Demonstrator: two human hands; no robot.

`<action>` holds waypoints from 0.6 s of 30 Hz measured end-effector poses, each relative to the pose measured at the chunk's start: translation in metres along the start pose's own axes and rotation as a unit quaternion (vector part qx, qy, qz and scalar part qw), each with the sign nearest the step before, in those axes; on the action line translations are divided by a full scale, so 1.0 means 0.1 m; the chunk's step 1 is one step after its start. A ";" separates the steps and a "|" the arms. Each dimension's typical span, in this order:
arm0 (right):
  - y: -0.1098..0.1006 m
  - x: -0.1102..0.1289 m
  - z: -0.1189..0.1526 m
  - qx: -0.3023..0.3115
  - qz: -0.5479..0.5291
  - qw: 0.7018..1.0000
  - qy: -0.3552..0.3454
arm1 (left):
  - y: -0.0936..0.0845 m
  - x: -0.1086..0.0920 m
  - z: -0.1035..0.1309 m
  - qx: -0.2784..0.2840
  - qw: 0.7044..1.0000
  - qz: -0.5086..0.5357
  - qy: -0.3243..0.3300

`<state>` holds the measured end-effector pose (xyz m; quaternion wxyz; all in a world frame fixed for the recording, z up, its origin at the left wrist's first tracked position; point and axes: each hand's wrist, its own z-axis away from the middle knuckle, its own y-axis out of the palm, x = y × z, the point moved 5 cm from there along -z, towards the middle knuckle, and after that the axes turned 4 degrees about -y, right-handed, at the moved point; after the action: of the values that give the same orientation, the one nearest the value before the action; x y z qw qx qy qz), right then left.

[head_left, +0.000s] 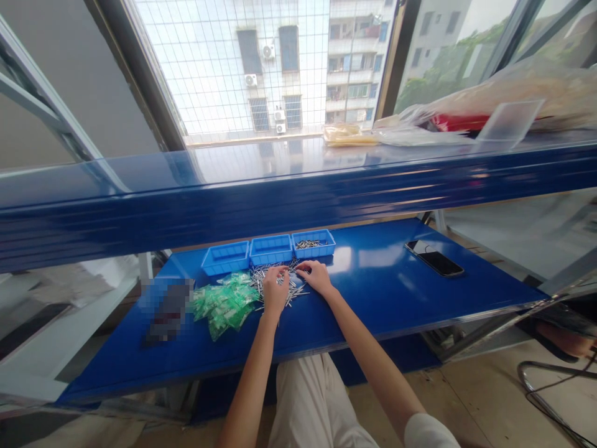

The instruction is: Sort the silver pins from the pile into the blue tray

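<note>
A loose pile of thin metal pins (295, 292) lies on the blue table, too small to tell their exact kind. My left hand (276, 287) is over the pile with thumb and forefinger closed; what is between them, if anything, I cannot make out. Beside it, at the pile's right edge, my right hand (316, 277) is bent, its fingertips drawn together and pointing toward the left hand. Whatever they pinch is too small to see. Small green plastic bags (226, 302) lie heaped against the pile's left side.
Behind the pile stand a left blue bin (226, 267), a middle blue bin (270, 258) and a right blue bin (314, 254) with metal pins inside. A phone (436, 259) lies to the right. A blurred dark item (168, 311) is at left. A blue shelf (298, 199) spans above.
</note>
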<state>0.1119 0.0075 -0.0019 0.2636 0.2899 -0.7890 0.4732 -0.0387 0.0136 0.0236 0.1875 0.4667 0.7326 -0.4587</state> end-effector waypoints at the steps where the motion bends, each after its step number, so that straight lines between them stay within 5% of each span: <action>1: -0.01 0.00 -0.01 -0.010 -0.023 1.000 0.002 | 0.00 0.00 0.00 0.004 1.000 0.002 0.000; 8: -0.06 0.06 -0.02 -0.059 -0.223 0.973 0.029 | 0.01 0.02 -0.01 0.009 1.000 -0.001 0.014; 18: -0.07 0.16 -0.01 -0.042 -0.316 0.947 0.042 | 0.00 -0.01 -0.01 0.008 0.999 -0.024 0.031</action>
<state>0.1058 0.0027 0.0134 0.4448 0.4930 -0.6639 0.3441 -0.0377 0.0140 0.0245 0.1500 0.4641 0.7454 -0.4544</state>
